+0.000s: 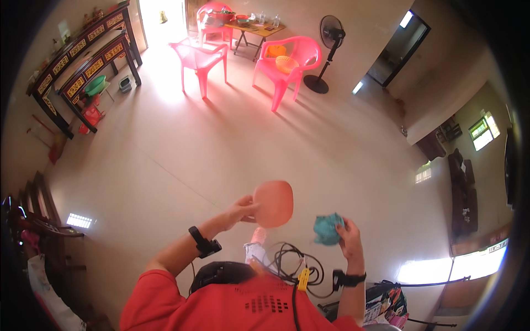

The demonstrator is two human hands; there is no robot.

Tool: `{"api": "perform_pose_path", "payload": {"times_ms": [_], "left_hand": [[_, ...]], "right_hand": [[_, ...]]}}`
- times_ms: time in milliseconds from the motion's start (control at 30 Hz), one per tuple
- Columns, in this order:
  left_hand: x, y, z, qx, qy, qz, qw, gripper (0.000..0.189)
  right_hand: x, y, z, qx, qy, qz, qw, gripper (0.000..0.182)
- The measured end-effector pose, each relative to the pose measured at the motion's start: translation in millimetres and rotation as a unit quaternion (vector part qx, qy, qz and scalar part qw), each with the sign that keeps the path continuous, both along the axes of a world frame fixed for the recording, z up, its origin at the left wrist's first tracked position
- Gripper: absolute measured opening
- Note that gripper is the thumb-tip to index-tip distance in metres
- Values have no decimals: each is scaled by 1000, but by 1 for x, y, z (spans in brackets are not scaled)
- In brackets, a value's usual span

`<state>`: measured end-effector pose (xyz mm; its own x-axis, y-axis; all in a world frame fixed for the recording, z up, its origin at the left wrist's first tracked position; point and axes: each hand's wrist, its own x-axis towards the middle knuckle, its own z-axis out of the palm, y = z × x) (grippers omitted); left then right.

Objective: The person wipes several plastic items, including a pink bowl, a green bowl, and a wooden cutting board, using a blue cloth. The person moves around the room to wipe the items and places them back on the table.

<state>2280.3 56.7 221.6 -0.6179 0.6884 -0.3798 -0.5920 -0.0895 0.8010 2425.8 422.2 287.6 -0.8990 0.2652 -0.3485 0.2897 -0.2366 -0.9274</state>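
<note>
In my left hand is the edge of a flat orange-red paddle-like piece with rounded corners, its broad face towards the camera; whether it has a handle is hidden. My right hand pinches a crumpled teal cloth between thumb and fingers. The two things are held apart, above the pale floor. Both wrists wear black straps with small devices. A coiled black cable with a yellow tag lies in front of my red shirt.
Ahead stand pink plastic armchairs, one holding orange baskets, a small folding table and a standing fan. Dark carved tables line the left wall. Wooden chairs are at left; a bag sits near my right arm.
</note>
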Motion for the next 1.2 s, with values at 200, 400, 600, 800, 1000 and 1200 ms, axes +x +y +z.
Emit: {"api": "perform_pose_path", "payload": {"times_ms": [200, 400, 600, 800, 1000, 1200], "left_hand": [[-82, 24, 30, 71, 15, 89, 993, 63], [-154, 34, 32, 73, -11, 146, 986, 58], [-266, 3, 13, 143, -24, 201, 969, 48], [-360, -53, 28, 128, -21, 204, 970, 49], [-451, -81, 30, 134, -14, 196, 971, 54], [-547, -67, 26, 129, -21, 173, 976, 54]], "right_hand": [[-177, -2, 34, 94, 78, 137, 983, 41], [-315, -60, 37, 236, 159, 237, 929, 35], [-421, -144, 2, 384, 366, 410, 742, 29], [-525, -190, 13, 508, 403, 446, 618, 18], [-626, -204, 1, 617, 323, 374, 612, 9], [-740, -210, -34, 526, 242, 257, 774, 14]]}}
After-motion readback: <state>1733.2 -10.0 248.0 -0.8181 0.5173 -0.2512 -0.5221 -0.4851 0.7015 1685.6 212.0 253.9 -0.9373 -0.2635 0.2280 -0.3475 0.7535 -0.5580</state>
